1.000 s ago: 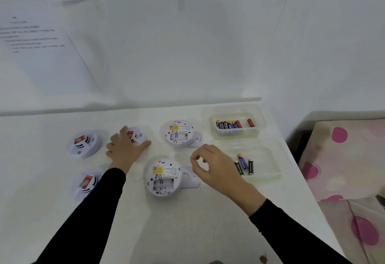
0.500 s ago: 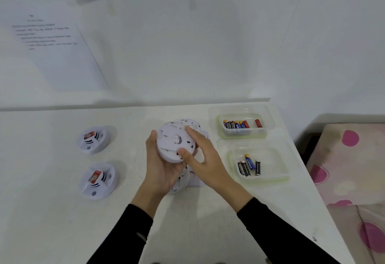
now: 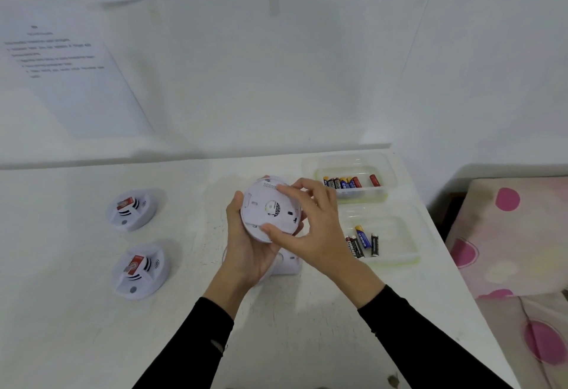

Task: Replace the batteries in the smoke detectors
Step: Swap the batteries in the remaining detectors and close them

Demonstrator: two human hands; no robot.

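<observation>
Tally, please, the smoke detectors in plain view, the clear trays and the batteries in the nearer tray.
Smoke detectors: 3 (two lying on the table, plus the held detector in the left hand and right hand)
Clear trays: 2
Batteries, nearer tray: 4
Total: 9

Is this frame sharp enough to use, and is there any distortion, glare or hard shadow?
Head view: wide-angle bending of the table edge; soft, even light, faint shadows, no glare. The held detector between the left hand and right hand is slightly soft; the wall sheet text is unreadable.
</observation>
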